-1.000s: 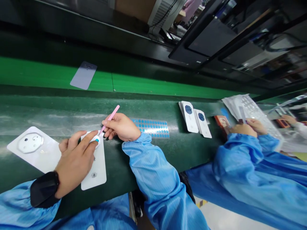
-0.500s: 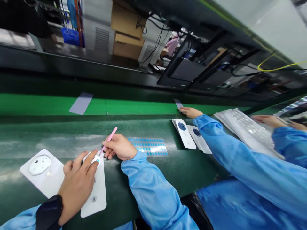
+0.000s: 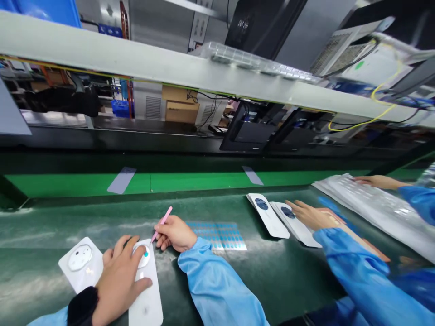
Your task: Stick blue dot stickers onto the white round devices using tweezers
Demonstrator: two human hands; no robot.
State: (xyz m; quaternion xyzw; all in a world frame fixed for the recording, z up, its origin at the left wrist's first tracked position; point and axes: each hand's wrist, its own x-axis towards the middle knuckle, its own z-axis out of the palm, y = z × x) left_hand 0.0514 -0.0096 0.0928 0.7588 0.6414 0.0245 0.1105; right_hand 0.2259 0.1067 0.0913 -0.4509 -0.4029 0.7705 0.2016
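My left hand [image 3: 118,280], with a black wristband [image 3: 82,307], rests its fingers on a round white disc [image 3: 143,256] with a blue centre mark. The disc lies on a long white card [image 3: 147,301]. My right hand [image 3: 173,233] grips pink tweezers [image 3: 162,223], whose tip is right by the disc's upper edge. A sheet of small blue round stickers [image 3: 217,235] lies just beyond my right hand. Left of my left hand is a white card [image 3: 80,265] with a round moulded part on it.
Two white cards with dark blue circles [image 3: 268,216] lie to the right. A co-worker's blue-sleeved hands [image 3: 312,216] reach over them and a large clear plastic tray sheet [image 3: 374,203]. Grey cards [image 3: 121,180] lie on the green shelf behind the dark green belt [image 3: 50,226].
The view has tilted upward, so the bench sits lower in the picture. The co-worker's hand has come back from the shelf, leaving a grey card there. My hands stay on the disc and tweezers.
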